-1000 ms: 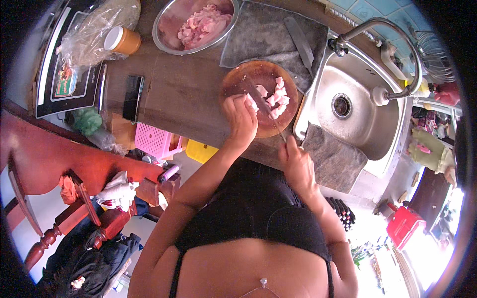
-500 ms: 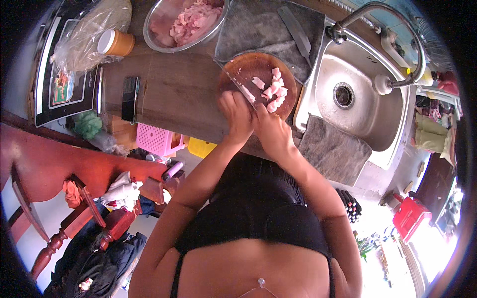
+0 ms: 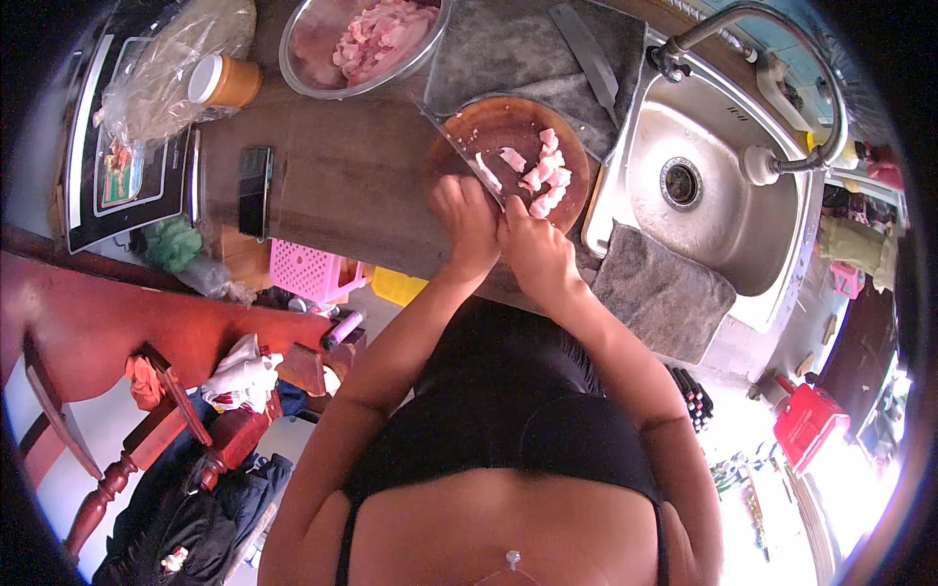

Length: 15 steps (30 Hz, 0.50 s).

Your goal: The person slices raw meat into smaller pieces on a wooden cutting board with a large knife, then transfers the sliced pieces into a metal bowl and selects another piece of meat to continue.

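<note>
My right hand [image 3: 535, 246] is wrapped round the handle of a kitchen knife [image 3: 463, 151], whose blade points up and left across the round wooden chopping board [image 3: 570, 146]. Close against the blade's left side, my left hand [image 3: 463, 223] rests on the near left of the board with its fingers curled. Whatever lies under those fingers is hidden. A thin slice of raw meat [image 3: 488, 173] lies just right of the blade. Several cut chunks of pale pink meat [image 3: 549, 176] sit in a loose row on the board's right side.
A metal bowl of raw meat [image 3: 383, 44] stands beyond the board. A second knife [image 3: 586, 61] lies on a grey cloth [image 3: 508, 63]. The steel sink [image 3: 723, 215] is at the right; a phone [image 3: 256, 190] and an orange-lidded jar area hold a jar [image 3: 234, 82] at the left.
The thin slice beside the blade has shifted slightly away from it. Both hands keep nearly the same place on the board, and the whole view has moved a little.
</note>
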Available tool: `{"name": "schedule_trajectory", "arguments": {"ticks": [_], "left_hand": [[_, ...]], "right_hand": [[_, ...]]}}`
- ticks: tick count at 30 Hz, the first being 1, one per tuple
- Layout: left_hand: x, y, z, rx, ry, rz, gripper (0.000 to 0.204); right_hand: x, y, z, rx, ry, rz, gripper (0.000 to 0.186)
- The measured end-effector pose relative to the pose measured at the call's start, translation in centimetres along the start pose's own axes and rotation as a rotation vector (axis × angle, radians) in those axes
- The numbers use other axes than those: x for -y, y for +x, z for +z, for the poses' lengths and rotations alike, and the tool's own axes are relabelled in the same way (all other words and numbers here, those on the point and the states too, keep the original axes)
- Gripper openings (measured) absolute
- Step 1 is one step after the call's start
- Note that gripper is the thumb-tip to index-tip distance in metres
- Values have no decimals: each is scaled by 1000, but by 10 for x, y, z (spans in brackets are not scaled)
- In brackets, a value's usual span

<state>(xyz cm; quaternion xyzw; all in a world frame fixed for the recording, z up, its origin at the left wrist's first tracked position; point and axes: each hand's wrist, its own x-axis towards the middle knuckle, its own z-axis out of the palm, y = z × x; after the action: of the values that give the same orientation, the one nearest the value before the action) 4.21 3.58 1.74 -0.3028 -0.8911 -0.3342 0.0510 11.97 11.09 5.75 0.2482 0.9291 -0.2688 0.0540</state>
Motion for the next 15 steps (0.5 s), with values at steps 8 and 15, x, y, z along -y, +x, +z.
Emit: {"name": "schedule_trajectory", "arguments": {"ticks": [8,15], "left_hand": [[13,-2,4,-57,26,17,18],[2,3,-11,-59,-212,37,17]], "right_hand": [[-35,-69,-25,156,-51,133,17],[-35,-49,-48,-34,254,137,16]]}}
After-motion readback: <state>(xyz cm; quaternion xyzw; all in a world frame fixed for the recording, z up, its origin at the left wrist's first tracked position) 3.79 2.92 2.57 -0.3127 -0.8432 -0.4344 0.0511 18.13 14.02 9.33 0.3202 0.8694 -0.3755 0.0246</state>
